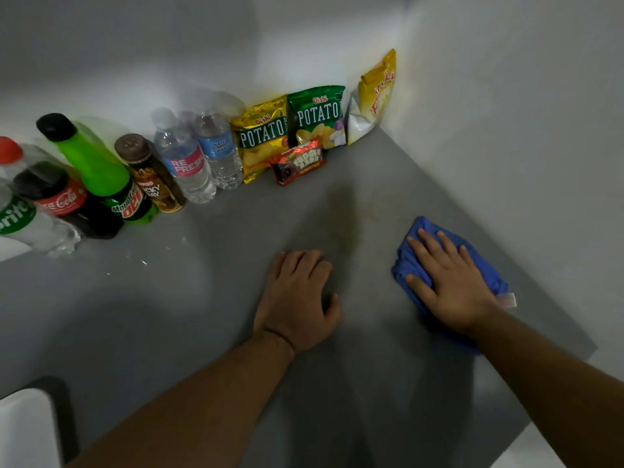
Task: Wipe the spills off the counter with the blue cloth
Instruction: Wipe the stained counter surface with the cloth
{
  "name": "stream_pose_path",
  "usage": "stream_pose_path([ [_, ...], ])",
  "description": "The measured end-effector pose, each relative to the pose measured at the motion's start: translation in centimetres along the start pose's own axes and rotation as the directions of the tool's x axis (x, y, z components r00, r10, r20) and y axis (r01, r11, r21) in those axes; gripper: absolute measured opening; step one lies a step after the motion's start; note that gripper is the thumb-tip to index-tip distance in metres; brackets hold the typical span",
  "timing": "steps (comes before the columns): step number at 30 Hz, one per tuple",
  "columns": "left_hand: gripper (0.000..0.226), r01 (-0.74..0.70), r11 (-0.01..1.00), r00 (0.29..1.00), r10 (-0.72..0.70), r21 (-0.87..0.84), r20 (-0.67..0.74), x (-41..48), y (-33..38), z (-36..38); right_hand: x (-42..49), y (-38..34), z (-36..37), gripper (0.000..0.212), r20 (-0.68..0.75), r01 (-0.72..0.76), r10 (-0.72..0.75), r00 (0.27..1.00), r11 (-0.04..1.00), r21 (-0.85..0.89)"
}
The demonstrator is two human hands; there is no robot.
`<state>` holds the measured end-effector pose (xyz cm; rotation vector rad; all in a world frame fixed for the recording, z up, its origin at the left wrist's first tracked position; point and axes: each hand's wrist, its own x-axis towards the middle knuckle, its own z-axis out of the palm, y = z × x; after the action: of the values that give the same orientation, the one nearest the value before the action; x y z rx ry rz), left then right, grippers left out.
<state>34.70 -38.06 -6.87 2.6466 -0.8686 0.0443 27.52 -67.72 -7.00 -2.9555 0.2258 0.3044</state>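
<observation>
The blue cloth [410, 261] lies bunched on the grey counter [202, 298] at the right, near the side wall. My right hand [452, 282] lies flat on top of it, fingers spread, pressing it down. My left hand [299, 298] rests on the bare counter to the cloth's left, fingers curled loosely, holding nothing. A faint yellowish spill [369, 209] stains the counter just beyond the cloth. A few small wet specks [143, 262] glint on the counter farther left.
Along the back wall stand several bottles: Sprite [20, 217], Coca-Cola [60, 197], Mountain Dew [101, 173], a brown bottle [152, 177], two water bottles [202, 153]. Snack bags [290, 130] lean in the corner. A white and black object [30, 427] sits at the lower left.
</observation>
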Motion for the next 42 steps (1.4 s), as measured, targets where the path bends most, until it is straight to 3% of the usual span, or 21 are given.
stream_pose_path([
  [2, 0.048, 0.0, 1.0, 1.0, 0.0, -0.003, 0.01, 0.0, -0.1, 0.2, 2.2, -2.9, 0.5, 0.076, -0.034, -0.164, 0.164, 0.986, 0.986, 0.006],
  [4, 0.05, 0.003, 1.0, 1.0, -0.003, -0.008, 0.012, -0.1, -0.2, 0.3, 2.7, -5.9, 1.1, 0.075, -0.051, -0.192, 0.192, 0.98, 0.981, 0.004],
  [7, 0.05, -0.001, 1.0, 1.0, 0.0, -0.016, -0.017, -0.1, -0.2, 0.4, 0.0, -8.0, 2.1, 0.072, -0.041, 0.002, -0.003, 0.999, 1.0, -0.025],
  [10, 0.049, -0.005, 1.0, 1.0, 0.005, -0.028, -0.026, -0.1, -0.4, 0.6, -3.1, -4.9, 2.1, 0.07, 0.017, 0.245, -0.245, 0.969, 0.969, -0.016],
  [12, 0.048, -0.002, 1.0, 1.0, 0.001, -0.03, -0.022, -0.1, -0.5, 0.7, -3.4, -1.8, 1.2, 0.068, 0.058, 0.324, -0.323, 0.945, 0.946, -0.007],
  [15, 0.048, -0.006, 1.0, 1.0, 0.005, -0.022, -0.028, 0.0, -0.3, 0.8, -1.3, 0.0, -0.2, 0.069, 0.045, 0.184, -0.183, 0.982, 0.983, -0.013],
  [18, 0.049, 0.002, 1.0, 1.0, -0.003, -0.026, -0.023, 0.1, -0.3, 0.5, 2.2, -2.6, 0.0, 0.073, -0.019, -0.08, 0.08, 0.997, 0.997, 0.002],
  [20, 0.05, 0.004, 0.999, 1.0, -0.004, -0.034, -0.021, 0.1, -0.2, 0.4, 3.7, -5.2, 0.7, 0.074, -0.045, -0.166, 0.166, 0.985, 0.986, -0.011],
  [25, 0.047, 0.001, 0.991, 0.998, -0.01, -0.135, -0.059, -0.1, -0.6, 0.3, 0.8, -7.7, 2.2, 0.074, -0.034, 0.016, -0.016, 0.999, 1.0, -0.009],
  [30, 0.041, 0.08, 0.899, 0.989, -0.126, -0.43, -0.08, -0.1, -1.4, -0.8, -5.0, -8.3, 2.8, 0.072, -0.016, -0.011, 0.011, 1.0, 0.999, -0.032],
  [33, 0.039, 0.099, 0.857, 0.98, -0.171, -0.506, -0.097, 0.2, -1.8, -1.5, -6.3, -12.5, 3.8, 0.073, -0.001, 0.099, -0.099, 0.995, 0.995, -0.015],
  [37, 0.039, 0.116, 0.857, 0.976, -0.193, -0.502, -0.104, 1.0, -2.8, -2.1, -3.0, -15.0, 3.9, 0.07, -0.016, 0.211, -0.211, 0.977, 0.977, -0.01],
  [42, 0.03, 0.087, 0.933, 0.978, -0.147, -0.348, -0.15, 1.3, -4.0, -1.8, 2.3, -13.5, 2.2, 0.067, -0.021, 0.198, -0.198, 0.98, 0.98, -0.011],
])
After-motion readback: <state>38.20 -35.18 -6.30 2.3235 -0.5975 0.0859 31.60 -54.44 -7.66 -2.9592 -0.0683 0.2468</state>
